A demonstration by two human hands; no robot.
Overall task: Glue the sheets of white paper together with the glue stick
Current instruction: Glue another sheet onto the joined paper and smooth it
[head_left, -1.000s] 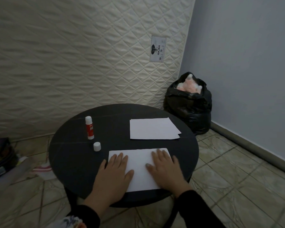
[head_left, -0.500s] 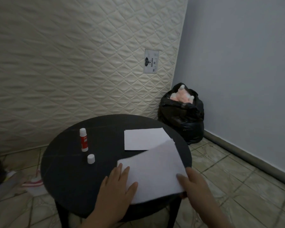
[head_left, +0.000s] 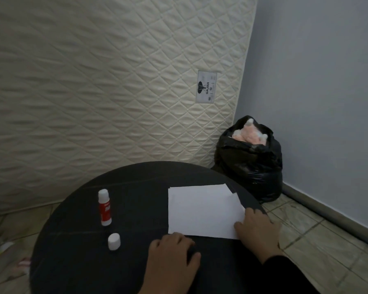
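Now the white paper sheets (head_left: 202, 211) lie stacked on the round black counter (head_left: 77, 257), the top one nearly square over the one beneath, whose corner peeks out at the far right edge. That slight offset suggests the alignment is close but not perfect. The right hand (head_left: 256, 229) rests flat on the stack's near right corner, fingers spread, apparently pinning the paper so it can't skid on the smooth top. The left hand (head_left: 172, 259) lies open, palm down on the bare counter just short of the stack's near edge, holding nothing, fingertips right at the paper's border.

Left of the stack, well apart from it, the glue stick (head_left: 104, 207) stands upright with its white tip exposed. Its cap (head_left: 114, 241) sits separately, nearer the person than the stick and still left of the stack. Upright and uncapped looks deliberate: ready to grab, glue kept off the surface.

Judging from this, the joining step is under way and what's called for is a firm press across the sheets. The risk is the top sheet sliding askew.
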